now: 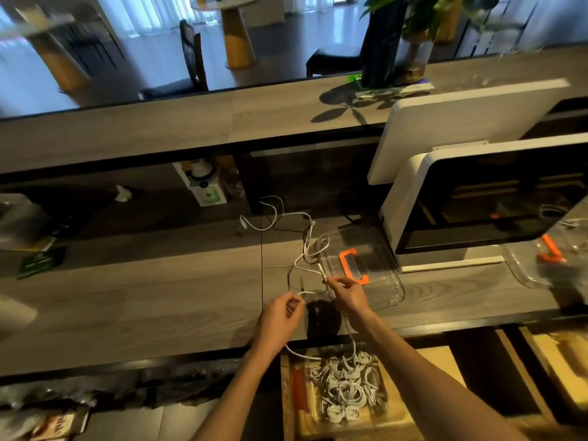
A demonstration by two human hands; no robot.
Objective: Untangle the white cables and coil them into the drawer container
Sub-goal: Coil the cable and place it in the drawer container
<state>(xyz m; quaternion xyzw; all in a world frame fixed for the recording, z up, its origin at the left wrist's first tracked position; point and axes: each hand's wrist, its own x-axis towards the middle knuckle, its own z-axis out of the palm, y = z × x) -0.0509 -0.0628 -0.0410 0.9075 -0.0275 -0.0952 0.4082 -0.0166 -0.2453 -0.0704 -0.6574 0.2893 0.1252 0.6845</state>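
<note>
Your left hand [281,313] and right hand [346,292] fingers pinch a white cable [305,249] beside the clear lid [375,249]; pulling hard risks tightening the knot

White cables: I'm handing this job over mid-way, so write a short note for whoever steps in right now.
Left hand pinches one white cable near its end; right hand pinches the same tangle higher up, above the counter.
Loose cable trails across the counter beside the clear lid with orange handle.
Done: many coiled cables lie in the drawer container below.
Left: free this cable, coil it, drop it in.
</note>
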